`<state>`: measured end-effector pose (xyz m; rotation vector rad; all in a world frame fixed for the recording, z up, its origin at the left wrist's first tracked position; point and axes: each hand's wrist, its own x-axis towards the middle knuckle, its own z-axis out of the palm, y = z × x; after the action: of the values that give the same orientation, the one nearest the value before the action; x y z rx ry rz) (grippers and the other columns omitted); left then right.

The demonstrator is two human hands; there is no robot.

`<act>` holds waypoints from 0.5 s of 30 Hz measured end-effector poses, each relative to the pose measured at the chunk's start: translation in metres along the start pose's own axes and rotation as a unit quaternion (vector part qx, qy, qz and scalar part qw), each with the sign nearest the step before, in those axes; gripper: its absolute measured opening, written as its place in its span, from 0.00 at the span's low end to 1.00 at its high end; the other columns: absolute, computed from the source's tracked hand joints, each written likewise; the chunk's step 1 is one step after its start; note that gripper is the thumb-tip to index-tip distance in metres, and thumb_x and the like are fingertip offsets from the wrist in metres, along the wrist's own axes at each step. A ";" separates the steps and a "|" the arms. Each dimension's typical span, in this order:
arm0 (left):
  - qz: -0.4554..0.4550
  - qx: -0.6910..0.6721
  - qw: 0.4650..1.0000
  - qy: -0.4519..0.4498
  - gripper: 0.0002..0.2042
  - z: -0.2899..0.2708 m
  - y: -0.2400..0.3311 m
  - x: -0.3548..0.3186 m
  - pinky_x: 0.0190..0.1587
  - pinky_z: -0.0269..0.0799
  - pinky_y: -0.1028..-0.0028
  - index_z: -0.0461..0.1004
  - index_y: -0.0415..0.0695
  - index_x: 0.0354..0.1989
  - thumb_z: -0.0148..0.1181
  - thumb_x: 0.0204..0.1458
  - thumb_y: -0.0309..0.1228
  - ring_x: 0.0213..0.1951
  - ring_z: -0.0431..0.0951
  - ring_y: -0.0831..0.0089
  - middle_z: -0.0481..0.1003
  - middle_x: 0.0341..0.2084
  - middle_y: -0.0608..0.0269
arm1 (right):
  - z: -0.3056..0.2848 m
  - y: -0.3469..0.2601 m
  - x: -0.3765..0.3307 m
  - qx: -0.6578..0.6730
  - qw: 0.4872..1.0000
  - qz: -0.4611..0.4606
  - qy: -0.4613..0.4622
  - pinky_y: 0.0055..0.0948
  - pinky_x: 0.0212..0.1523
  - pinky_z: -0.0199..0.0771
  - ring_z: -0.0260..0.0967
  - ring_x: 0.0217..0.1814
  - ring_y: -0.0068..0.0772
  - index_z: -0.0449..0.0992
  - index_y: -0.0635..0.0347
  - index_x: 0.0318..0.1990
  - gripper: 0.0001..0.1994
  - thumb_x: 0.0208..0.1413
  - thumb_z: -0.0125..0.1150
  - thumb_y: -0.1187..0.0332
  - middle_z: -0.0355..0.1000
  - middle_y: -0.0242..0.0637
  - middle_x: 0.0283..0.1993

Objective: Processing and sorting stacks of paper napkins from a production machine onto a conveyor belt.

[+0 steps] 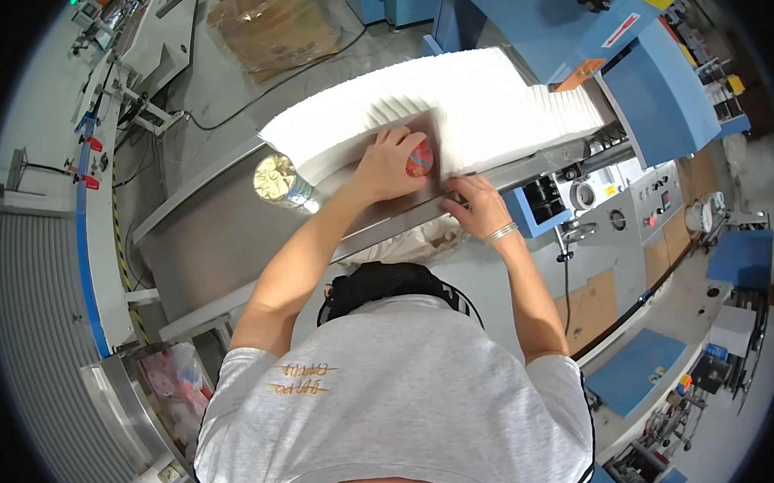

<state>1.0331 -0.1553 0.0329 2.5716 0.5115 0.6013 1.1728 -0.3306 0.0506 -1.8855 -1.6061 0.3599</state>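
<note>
A grey T-shirt [397,397] is filling the near edge. Beyond it the right hand [478,204] is pinching the steel table's [223,234] front rim beside the white tissue stack [462,107]. The left hand [389,166] is gripping a small red-patterned object [420,159], pressed against the stack. A foil-topped jar [277,180] is standing near, left; blue machine [653,89] behind.

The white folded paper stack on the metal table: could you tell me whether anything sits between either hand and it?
Yes, for the left hand: a red round object is under its fingers, atop the white folded paper stack. The right hand touches the stack's near edge directly. The jar stands aside, left.
</note>
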 end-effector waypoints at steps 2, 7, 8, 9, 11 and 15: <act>0.004 -0.002 1.000 0.009 0.32 0.002 0.001 0.001 0.50 0.68 0.54 0.68 0.48 0.52 0.68 0.32 0.42 0.52 0.67 0.51 0.68 0.49 0.53 | 0.001 0.000 0.001 -0.001 1.000 0.003 0.011 0.36 0.48 0.69 0.70 0.45 0.44 0.77 0.60 0.39 0.12 0.45 0.64 0.68 0.75 0.43 0.38; -0.017 0.003 1.000 0.014 0.33 0.015 0.014 0.006 0.50 0.67 0.54 0.68 0.48 0.52 0.69 0.32 0.42 0.51 0.66 0.50 0.66 0.49 0.51 | -0.002 0.007 0.001 -0.019 0.999 -0.011 -0.045 0.37 0.50 0.68 0.69 0.45 0.45 0.77 0.60 0.38 0.12 0.44 0.64 0.68 0.75 0.42 0.38; -0.019 0.003 1.000 0.016 0.33 0.017 0.018 0.007 0.50 0.67 0.54 0.68 0.48 0.52 0.69 0.32 0.42 0.51 0.66 0.50 0.66 0.49 0.51 | -0.001 0.007 0.001 -0.001 1.000 -0.018 -0.003 0.37 0.50 0.68 0.70 0.45 0.45 0.78 0.59 0.37 0.11 0.45 0.64 0.68 0.75 0.41 0.38; -0.031 0.012 0.999 0.020 0.33 0.020 0.022 0.009 0.50 0.67 0.54 0.68 0.48 0.52 0.69 0.32 0.42 0.52 0.66 0.49 0.66 0.49 0.51 | -0.001 0.007 0.002 0.018 0.999 -0.025 0.039 0.37 0.50 0.68 0.70 0.45 0.45 0.78 0.58 0.36 0.09 0.45 0.63 0.68 0.76 0.41 0.37; -0.044 0.020 0.999 0.025 0.33 0.020 0.024 0.010 0.50 0.67 0.54 0.68 0.48 0.52 0.69 0.32 0.43 0.52 0.65 0.49 0.66 0.50 0.50 | -0.001 0.008 0.000 0.006 0.999 -0.022 0.037 0.37 0.49 0.68 0.70 0.44 0.44 0.78 0.58 0.35 0.09 0.45 0.63 0.68 0.76 0.40 0.36; -0.056 0.015 0.998 0.011 0.36 0.017 0.025 0.011 0.54 0.65 0.56 0.67 0.46 0.54 0.71 0.32 0.42 0.54 0.65 0.47 0.65 0.53 0.47 | -0.004 0.004 -0.003 -0.003 1.000 -0.018 0.004 0.39 0.45 0.70 0.71 0.43 0.42 0.78 0.57 0.33 0.06 0.45 0.62 0.70 0.75 0.38 0.34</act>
<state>1.0565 -0.1769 0.0355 2.5460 0.6709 0.5888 1.1776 -0.3353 0.0510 -1.8567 -1.6353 0.3327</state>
